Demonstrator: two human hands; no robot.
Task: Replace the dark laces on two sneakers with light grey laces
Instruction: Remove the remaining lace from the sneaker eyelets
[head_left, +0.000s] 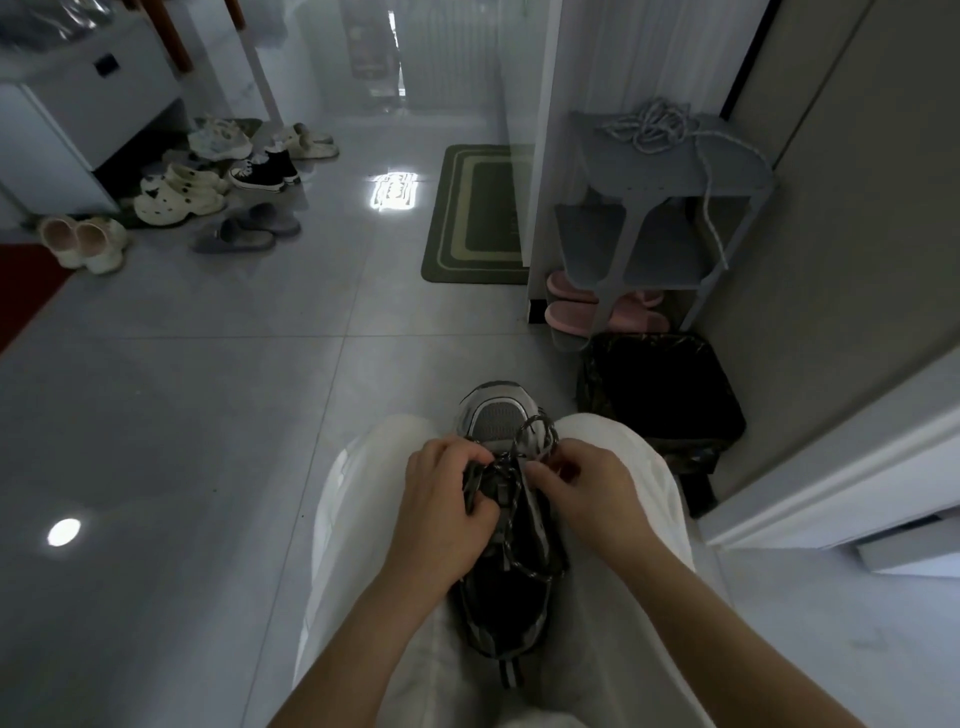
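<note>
Grey tiled floor (208, 415) of a dim hallway; person seated, white trousers (363, 519), camera looking down at the lap. One sneaker (498, 415) lies wedged between the thighs, toe pointing away, heel toward the body. Likely kept there so the legs steady it and both hands are free for the lace.

Left hand (447, 499) grips the sneaker's left side at the lacing, fingers curled over the edge and some lace, probably bracing it against the pull. Right hand (587, 483) pinches the dark lace (511, 478) at the right row of eyelets, thumb and forefinger closed on it. The lace is loose and looped over the tongue, one end trailing back toward the heel, so I judge unlacing is under way, early in the task.

Light grey laces (649, 127) sit in a heap near the back edge of the shoe rack (649, 174) top shelf, one end hanging off its right edge: parked in reach for later. Pink slippers (571, 312) are on the bottom shelf, and a black bin (660, 384) stands just beside the rack. Green mat (478, 213) and a pile of shoes (208, 176) lie farther off. Cannot tell where the second sneaker is.
</note>
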